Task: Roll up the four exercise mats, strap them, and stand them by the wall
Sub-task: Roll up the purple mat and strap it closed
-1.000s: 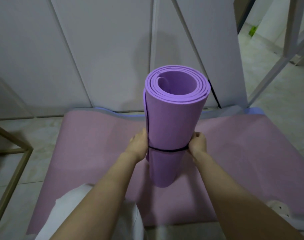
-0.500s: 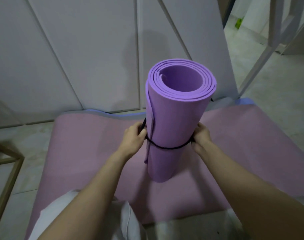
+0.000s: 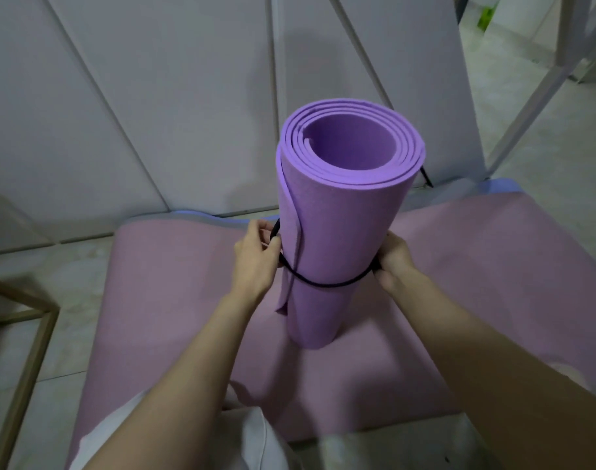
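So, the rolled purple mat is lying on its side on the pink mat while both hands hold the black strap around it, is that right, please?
Not quite: in the head view the rolled purple mat stands upright on its end on the pink mat, not on its side. The left hand and right hand do hold the black strap around it.

Pale grey wall panels [image 3: 154, 96] fill the background, cut by slanting seams. Down on the left, a wooden frame [image 3: 30, 368] stands on the pale marbled floor [image 3: 69, 266]. Over on the right a white metal frame [image 3: 527, 118] slants across, a small green object [image 3: 486, 15] beyond it.
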The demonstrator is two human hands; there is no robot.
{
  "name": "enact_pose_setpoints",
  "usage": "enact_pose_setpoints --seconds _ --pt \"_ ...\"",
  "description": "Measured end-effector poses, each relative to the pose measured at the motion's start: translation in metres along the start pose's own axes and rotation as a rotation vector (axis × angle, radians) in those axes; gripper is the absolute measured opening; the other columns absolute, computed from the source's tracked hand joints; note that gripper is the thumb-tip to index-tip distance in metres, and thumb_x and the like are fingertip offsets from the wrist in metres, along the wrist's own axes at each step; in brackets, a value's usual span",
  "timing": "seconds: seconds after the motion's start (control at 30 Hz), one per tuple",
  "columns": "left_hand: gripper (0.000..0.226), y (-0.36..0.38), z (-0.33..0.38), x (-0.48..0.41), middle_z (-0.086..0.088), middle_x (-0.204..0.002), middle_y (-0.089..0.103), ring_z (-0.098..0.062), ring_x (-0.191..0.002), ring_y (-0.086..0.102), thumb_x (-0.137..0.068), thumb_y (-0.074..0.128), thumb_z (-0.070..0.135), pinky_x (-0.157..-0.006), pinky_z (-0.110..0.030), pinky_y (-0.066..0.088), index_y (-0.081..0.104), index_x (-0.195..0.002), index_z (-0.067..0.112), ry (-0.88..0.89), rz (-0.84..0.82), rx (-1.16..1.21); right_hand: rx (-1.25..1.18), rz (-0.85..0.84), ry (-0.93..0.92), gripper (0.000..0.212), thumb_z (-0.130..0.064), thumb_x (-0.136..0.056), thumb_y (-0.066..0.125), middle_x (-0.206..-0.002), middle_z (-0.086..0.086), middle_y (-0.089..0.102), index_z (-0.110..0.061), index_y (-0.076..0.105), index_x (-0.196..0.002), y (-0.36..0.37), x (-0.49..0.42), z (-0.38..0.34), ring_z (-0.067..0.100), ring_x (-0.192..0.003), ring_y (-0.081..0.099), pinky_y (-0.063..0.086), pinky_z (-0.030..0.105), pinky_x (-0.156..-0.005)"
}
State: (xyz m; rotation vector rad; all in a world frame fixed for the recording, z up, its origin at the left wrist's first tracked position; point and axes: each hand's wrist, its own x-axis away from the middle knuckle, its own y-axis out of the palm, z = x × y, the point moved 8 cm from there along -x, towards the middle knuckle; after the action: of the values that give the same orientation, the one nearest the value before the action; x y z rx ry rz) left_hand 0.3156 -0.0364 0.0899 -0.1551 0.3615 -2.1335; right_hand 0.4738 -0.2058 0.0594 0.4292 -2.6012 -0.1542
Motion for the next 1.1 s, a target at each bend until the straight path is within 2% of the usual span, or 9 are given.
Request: enact_pose_setpoints --seconds 0.13,0.23,0.37,0.5,0.63,0.77,0.93,1.03,1.1 --pt "0.006 -0.001 -0.015 -0.009 -0.003 -0.069 0.055 -0.004 -0.052 0.053 -0.091 0.056 0.006 -0.062 -0.032 0.057 0.06 -0.091 0.01 -0.03 0.014 0.092 0.088 0.005 -0.047 0.031 0.002 -0.091 0.042 -0.059 0.001 0.061 -0.011 0.06 -0.069 0.009 -0.011 0.0 0.016 -0.063 0.043 0.035 0.028 -0.057" --pt "0.02 0.0 -0.033 -0.012 -0.007 -0.071 0.059 -0.013 -0.06 0.057 -0.089 0.054 -0.002 -0.067 -0.04 0.057 0.059 -0.083 0.017 -0.068 -0.014 0.083 0.174 0.018 -0.08 0.023 0.001 -0.092 0.043 -0.08 0.008 0.061 -0.006 0.061 -0.08 0.012 -0.017 0.008 0.015 -0.069 0.047 0.043 0.026 -0.059" --pt "0.025 0.004 -0.044 -0.003 0.0 -0.072 0.055 0.007 -0.062 0.051 -0.087 0.042 -0.01 -0.061 -0.011 0.043 0.05 -0.08 0.013 0.0 -0.03 -0.111 0.23 0.015 -0.125 0.03 -0.003 -0.097 0.045 -0.064 0.002 0.053 -0.01 0.052 -0.068 0.017 -0.02 0.025 0.005 -0.049 0.042 0.036 0.011 -0.039" --pt "0.028 0.013 -0.077 -0.002 -0.009 -0.105 0.063 -0.022 -0.088 0.054 -0.088 0.035 0.028 -0.077 -0.036 0.046 0.058 -0.095 0.014 -0.152 -0.187 -0.208 0.379 0.006 -0.107 0.023 -0.007 -0.097 0.045 -0.062 0.0 0.05 -0.004 0.054 -0.077 0.019 -0.027 0.039 0.008 -0.055 0.038 0.034 0.011 -0.039" --pt "0.023 0.013 -0.075 0.001 -0.016 -0.098 0.065 -0.029 -0.088 0.057 -0.09 0.033 0.01 -0.072 -0.031 0.04 0.052 -0.077 0.01 -0.177 -0.259 -0.368 0.51 -0.006 -0.061 0.021 -0.012 -0.094 0.048 -0.073 0.009 0.055 -0.004 0.057 -0.077 0.027 -0.036 0.037 0.019 -0.072 0.044 0.037 0.026 -0.059" --pt "0.022 0.01 -0.06 -0.003 -0.022 -0.095 0.067 -0.04 -0.09 0.061 -0.087 0.034 0.012 -0.077 -0.046 0.052 0.052 -0.074 0.009 -0.105 -0.212 -0.358 0.371 -0.117 0.1 0.033 -0.013 -0.096 0.049 -0.051 0.004 0.051 -0.009 0.053 -0.064 0.026 -0.027 0.036 0.014 -0.045 0.043 0.036 0.017 -0.037" --pt "0.032 0.007 -0.04 -0.003 -0.023 -0.096 0.064 -0.04 -0.088 0.064 -0.082 0.031 0.023 -0.074 -0.049 0.053 0.052 -0.095 0.004 -0.096 -0.04 -0.322 0.03 -0.315 0.13 0.028 0.002 -0.095 0.049 -0.084 0.002 0.07 0.007 0.057 -0.121 0.032 -0.024 0.009 0.006 -0.07 0.065 0.055 0.014 -0.07" --pt "0.024 0.005 -0.037 -0.001 -0.023 -0.097 0.062 -0.042 -0.083 0.063 -0.086 0.033 0.019 -0.071 -0.051 0.055 0.048 -0.099 0.006 -0.118 0.048 -0.251 0.049 -0.374 0.061 0.024 0.001 -0.095 0.048 -0.106 0.007 0.065 0.003 0.059 -0.117 0.037 -0.016 -0.009 0.007 -0.083 0.061 0.051 0.015 -0.083" --pt "0.037 0.007 -0.044 0.001 -0.022 -0.098 0.063 -0.043 -0.083 0.064 -0.076 0.031 0.027 -0.071 -0.053 0.055 0.047 -0.102 0.006 -0.155 0.024 -0.226 0.045 -0.347 0.086 0.018 -0.004 -0.092 0.057 -0.095 0.005 0.068 0.004 0.064 -0.106 0.031 -0.013 -0.003 0.004 -0.074 0.063 0.053 0.013 -0.078"
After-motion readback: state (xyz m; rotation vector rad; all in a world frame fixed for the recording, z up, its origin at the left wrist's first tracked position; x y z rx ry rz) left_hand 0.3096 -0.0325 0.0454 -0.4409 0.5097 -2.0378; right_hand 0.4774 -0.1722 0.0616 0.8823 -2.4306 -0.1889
